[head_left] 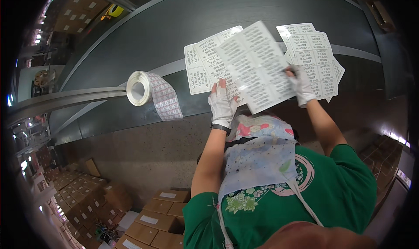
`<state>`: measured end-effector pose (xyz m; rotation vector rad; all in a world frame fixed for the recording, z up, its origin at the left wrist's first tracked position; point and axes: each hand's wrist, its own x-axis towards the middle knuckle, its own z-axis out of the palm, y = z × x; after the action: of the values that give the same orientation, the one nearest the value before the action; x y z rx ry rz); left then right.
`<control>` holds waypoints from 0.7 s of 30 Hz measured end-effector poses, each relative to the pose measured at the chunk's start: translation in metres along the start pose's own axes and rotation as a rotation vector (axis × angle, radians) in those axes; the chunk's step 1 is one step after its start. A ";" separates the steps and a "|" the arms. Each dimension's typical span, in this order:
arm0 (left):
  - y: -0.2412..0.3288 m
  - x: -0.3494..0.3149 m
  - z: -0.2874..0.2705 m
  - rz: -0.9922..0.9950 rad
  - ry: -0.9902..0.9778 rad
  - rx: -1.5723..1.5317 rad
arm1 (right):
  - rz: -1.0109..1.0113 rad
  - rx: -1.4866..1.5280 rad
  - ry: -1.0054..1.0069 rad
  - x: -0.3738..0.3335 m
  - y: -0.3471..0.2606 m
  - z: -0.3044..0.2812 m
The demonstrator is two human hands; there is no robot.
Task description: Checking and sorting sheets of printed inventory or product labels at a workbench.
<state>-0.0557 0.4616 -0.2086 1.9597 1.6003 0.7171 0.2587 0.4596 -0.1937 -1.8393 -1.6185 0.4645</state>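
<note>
My left hand (223, 106), in a white glove with bare fingertips, lies with its fingers stretched out on the lower edge of a label sheet (200, 59) on the dark conveyor belt. My right hand (302, 86), gloved the same way, grips the right edge of another sheet, a pale translucent-looking label sheet (255, 66). This sheet is tilted, slightly blurred, and covers part of the one under my left hand. To the right, a fanned stack of printed label sheets (312, 52) lies on the belt, partly behind my right hand.
A roll of small pink-and-white labels (139, 88) hangs on a metal bar (70, 96) at the left, its strip trailing onto the belt (174, 22). Cardboard boxes (148, 220) stand at the lower left. Yellow tape (115, 10) sits beyond the belt's far edge.
</note>
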 end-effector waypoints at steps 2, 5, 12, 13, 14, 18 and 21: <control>-0.010 -0.001 -0.002 0.048 0.001 0.116 | 0.184 0.101 -0.003 -0.002 0.020 -0.038; -0.011 -0.007 0.005 0.032 -0.147 0.336 | 0.283 0.018 0.056 -0.014 0.099 -0.088; 0.006 -0.034 -0.003 0.132 -0.262 0.273 | 0.155 -0.290 0.264 0.004 0.088 -0.101; 0.007 -0.030 -0.008 0.126 -0.261 0.274 | 0.153 -0.289 0.260 0.009 0.074 -0.085; 0.009 -0.022 -0.013 0.084 -0.267 0.209 | 0.130 -0.138 0.179 0.016 0.061 -0.066; -0.001 0.005 -0.018 0.026 -0.108 0.221 | -0.003 0.070 -0.079 0.037 -0.033 0.012; -0.024 0.006 -0.012 -0.027 -0.222 0.339 | -0.084 0.129 -0.207 0.048 -0.097 0.063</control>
<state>-0.0796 0.4726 -0.2154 2.1579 1.6890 0.2143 0.1544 0.5245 -0.1691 -1.6657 -1.7507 0.7247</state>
